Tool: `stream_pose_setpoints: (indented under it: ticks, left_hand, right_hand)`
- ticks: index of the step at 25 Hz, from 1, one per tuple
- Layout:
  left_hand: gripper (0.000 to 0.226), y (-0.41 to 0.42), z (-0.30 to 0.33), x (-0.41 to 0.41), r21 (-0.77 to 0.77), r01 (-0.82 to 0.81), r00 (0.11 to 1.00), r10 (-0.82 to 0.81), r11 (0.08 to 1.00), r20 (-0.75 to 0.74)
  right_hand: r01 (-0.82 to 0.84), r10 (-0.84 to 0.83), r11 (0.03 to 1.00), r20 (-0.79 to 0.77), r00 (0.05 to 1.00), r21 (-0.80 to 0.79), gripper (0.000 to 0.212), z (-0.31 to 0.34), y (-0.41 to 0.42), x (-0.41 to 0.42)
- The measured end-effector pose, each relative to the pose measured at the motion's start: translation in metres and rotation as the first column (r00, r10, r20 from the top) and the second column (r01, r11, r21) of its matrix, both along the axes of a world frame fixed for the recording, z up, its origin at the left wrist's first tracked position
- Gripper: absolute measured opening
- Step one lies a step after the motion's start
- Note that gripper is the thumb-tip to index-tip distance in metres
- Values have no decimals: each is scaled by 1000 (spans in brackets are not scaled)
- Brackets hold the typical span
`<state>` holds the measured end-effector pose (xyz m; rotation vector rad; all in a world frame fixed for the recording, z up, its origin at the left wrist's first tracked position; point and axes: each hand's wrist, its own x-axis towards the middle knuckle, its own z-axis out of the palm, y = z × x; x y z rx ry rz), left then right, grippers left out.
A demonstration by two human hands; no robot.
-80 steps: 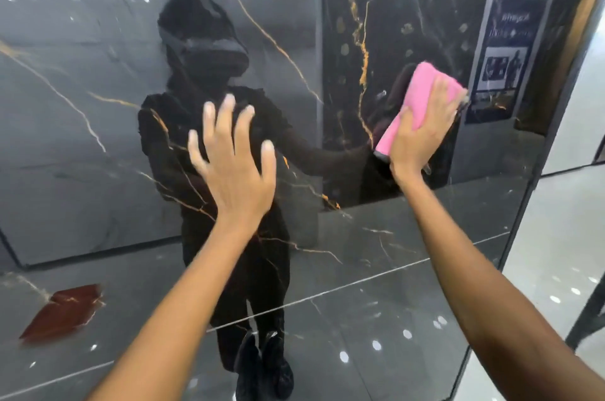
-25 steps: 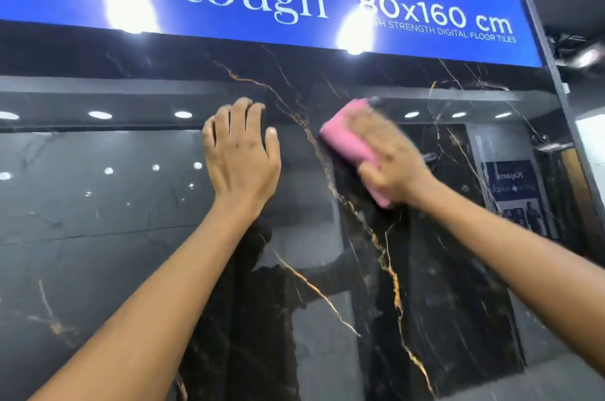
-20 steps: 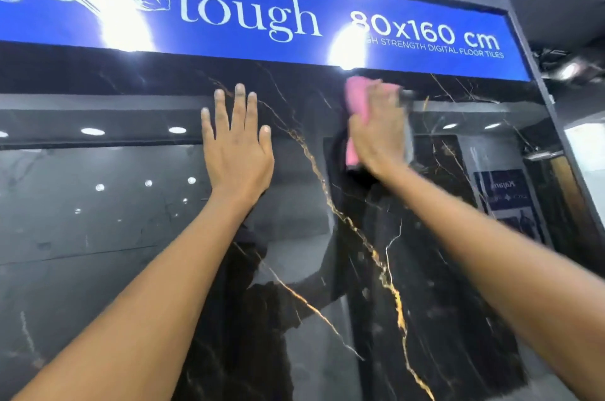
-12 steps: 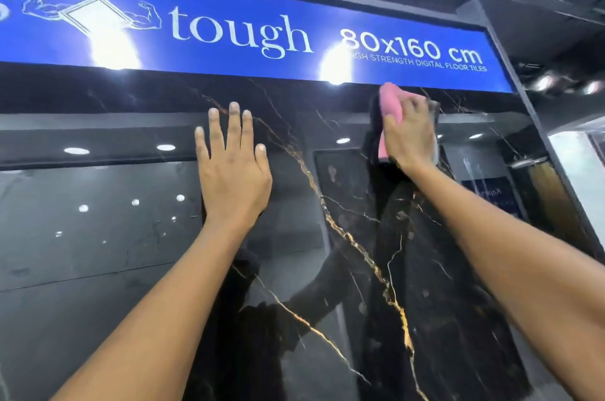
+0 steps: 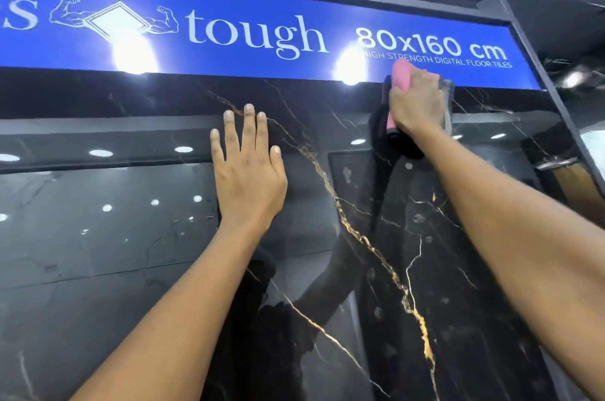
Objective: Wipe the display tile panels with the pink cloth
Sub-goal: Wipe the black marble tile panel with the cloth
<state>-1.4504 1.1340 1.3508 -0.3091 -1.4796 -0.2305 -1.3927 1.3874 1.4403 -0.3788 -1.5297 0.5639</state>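
- The pink cloth (image 5: pixel 400 77) is pressed against the very top of the black tile panel (image 5: pixel 376 237), its upper end just overlapping the lower edge of the blue sign (image 5: pixel 262 24).
- The cloth is gripped by the right hand (image 5: pixel 413 105), whose fingers are curled over it; most of the cloth is covered by that hand, and only its upper end and a strip down its left side can be seen.
- The left hand (image 5: pixel 247 168) is laid flat on the panel, below the blue sign and to the left of the cloth, with fingers straight and slightly spread; nothing is held in it, and it is judged to serve as a brace.
- The step in hand is judged to be the wiping of the panel's top strip, directly beneath the blue sign.
- How much of this panel has been cleaned cannot be told: the glossy surface below the blue sign shows reflections and gold veining, but no clear boundary between wiped and unwiped areas.
- The upper right corner, under the right end of the blue sign, is judged to be left to cover.
- The task speaks of several panels; no other panel can be made out for certain beneath the sign, so overall progress is uncertain.
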Motion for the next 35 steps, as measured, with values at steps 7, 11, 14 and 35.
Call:
stream_pose_setpoints:
  ticks: [7, 11, 14, 35]
  left_hand:
    - [59, -5, 1, 8, 59, 30, 997, -34, 998, 74]
    - [57, 37, -12, 33, 114, 80, 995, -87, 990, 58]
    - [57, 108, -11, 37, 134, 147, 981, -162, 980, 108]
    - [60, 153, -61, 8, 154, -48, 996, 36, 987, 83]
  right_hand:
    - [0, 32, 549, -22, 999, 836, 77, -38, -26, -14]
    - [27, -26, 991, -8, 1000, 133, 63, -29, 114, 6]
    - [17, -3, 984, -79, 997, 176, 49, -26, 89, -2]
    - [-138, 193, 735, -10, 981, 664, 77, -32, 191, -14]
